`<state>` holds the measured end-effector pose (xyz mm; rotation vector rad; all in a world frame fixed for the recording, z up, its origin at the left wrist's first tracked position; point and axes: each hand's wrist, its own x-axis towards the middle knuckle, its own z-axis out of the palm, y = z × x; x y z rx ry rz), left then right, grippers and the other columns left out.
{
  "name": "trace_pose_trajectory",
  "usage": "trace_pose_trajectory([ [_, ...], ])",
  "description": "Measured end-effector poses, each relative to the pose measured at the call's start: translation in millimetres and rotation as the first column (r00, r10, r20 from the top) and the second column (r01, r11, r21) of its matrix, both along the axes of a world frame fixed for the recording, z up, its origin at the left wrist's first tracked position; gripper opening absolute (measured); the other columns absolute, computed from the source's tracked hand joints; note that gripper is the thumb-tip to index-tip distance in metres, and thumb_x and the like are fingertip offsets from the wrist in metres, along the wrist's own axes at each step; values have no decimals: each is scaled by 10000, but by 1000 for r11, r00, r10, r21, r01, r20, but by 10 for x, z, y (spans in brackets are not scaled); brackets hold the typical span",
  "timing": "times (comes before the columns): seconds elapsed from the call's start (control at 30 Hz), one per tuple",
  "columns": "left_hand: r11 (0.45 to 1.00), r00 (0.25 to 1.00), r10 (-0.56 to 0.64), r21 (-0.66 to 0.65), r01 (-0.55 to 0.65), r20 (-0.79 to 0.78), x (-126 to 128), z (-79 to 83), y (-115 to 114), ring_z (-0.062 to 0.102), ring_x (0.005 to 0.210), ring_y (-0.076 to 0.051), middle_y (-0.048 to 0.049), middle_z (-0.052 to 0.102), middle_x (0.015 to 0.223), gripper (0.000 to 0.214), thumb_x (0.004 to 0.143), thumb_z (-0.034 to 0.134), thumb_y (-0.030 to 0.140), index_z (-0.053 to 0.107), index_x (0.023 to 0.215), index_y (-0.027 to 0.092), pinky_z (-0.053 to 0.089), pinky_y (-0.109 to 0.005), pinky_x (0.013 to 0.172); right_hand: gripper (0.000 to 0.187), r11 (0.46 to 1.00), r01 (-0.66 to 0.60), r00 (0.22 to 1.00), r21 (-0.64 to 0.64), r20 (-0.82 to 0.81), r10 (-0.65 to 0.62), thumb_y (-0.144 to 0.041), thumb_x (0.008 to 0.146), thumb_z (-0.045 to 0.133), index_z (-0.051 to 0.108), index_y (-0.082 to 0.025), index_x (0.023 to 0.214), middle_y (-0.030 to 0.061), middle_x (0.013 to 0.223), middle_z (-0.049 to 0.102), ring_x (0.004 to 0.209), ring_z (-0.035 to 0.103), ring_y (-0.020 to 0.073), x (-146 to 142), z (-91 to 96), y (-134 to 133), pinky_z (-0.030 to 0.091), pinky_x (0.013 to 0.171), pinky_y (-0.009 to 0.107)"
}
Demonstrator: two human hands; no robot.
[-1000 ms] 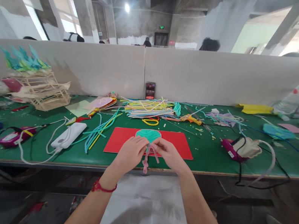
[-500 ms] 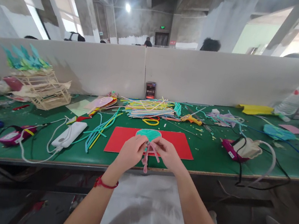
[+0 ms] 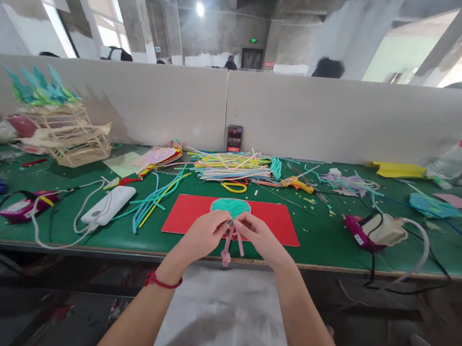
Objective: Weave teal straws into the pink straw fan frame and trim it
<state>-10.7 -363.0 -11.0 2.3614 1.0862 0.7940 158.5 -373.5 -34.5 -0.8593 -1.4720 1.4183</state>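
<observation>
Both of my hands meet at the front edge of a red board (image 3: 276, 223). My left hand (image 3: 206, 231) has its thumb and fingertips closed on a pink pipe cleaner (image 3: 227, 250). Its fuzzy ends hang down past the board's edge, one end knotted or curled. Opposite it, my right hand (image 3: 260, 234) pinches the same pink piece. Just behind the fingertips lies a teal rounded piece (image 3: 231, 206) with ridged strands, on the board. My fingers hide its lower part and the exact spot of the pinch.
Behind the board lies a pile of coloured pipe cleaners (image 3: 232, 167), with yellow-handled scissors (image 3: 234, 186) in front. Loose blue and yellow stems (image 3: 156, 199) and a white power strip (image 3: 109, 206) sit left. Right are a yellow-orange tool (image 3: 294, 182) and a magenta device (image 3: 362, 233) with cables.
The pink ends have shifted slightly and hang closer together under my fingers. Both hands stay in nearly the same place, still pinching. The view has moved a little.
</observation>
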Motion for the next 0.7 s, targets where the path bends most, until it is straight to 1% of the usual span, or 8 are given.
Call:
trace_pose_trajectory([
  [0.13,1000,1000,8,-3,-8,2,15,-4,-7,478,635,-135,1,526,671,211,869,371,220,469,687,183,363,-251,594,343,999,-16,997,-51,-73,12,-505,746,617,491,-188,785,-15,758,567,780,584,136,-28,-18,-21,469,732,289],
  [0.27,1000,999,14,-21,-13,33,23,-5,-6,479,639,-134,2,526,674,204,867,367,222,464,692,183,364,-247,598,348,1000,-12,994,-25,-105,9,-513,745,613,473,-196,773,-14,737,568,723,581,130,-74,-26,-36,475,707,298],
  [0.33,999,999,27,-24,-25,43,24,-8,-6,481,646,-136,-1,528,679,196,861,366,211,462,693,182,364,-246,601,348,1000,14,994,-4,-107,-15,-519,744,609,471,-201,768,-21,722,554,696,571,125,-89,-33,-29,472,695,298],
  [0.43,998,998,51,-34,-51,23,20,-19,-2,471,644,-135,4,514,681,191,866,357,219,455,706,184,362,-246,602,345,994,98,995,58,-16,-97,-513,733,620,494,-193,757,-33,698,519,648,516,102,-80,-49,-2,439,621,256],
  [0.5,996,999,50,-70,-50,-7,15,-28,2,460,631,-132,13,501,677,193,876,348,237,447,718,187,359,-244,593,341,988,121,990,91,54,-127,-506,732,622,509,-184,742,-43,666,495,587,460,83,-58,-57,18,398,548,231],
  [0.53,995,999,43,-94,-44,-15,12,-31,4,456,627,-130,16,498,676,197,881,343,248,443,722,188,359,-243,588,342,989,117,990,87,67,-123,-505,734,620,509,-182,736,-47,650,487,561,441,77,-47,-59,24,382,520,226],
  [0.6,990,1000,21,-142,-22,-9,8,-35,7,457,628,-128,19,497,679,215,893,329,276,437,727,190,366,-242,585,346,994,96,994,48,44,-98,-509,731,619,501,-184,734,-52,624,490,528,432,74,-33,-56,29,370,491,226],
  [0.7,982,1000,-5,-187,10,31,2,-35,10,466,642,-126,20,506,697,221,898,330,303,435,739,191,375,-241,596,349,997,77,997,-17,-19,-78,-505,714,637,503,-185,741,-40,623,545,533,479,85,-38,-39,16,399,503,236],
])
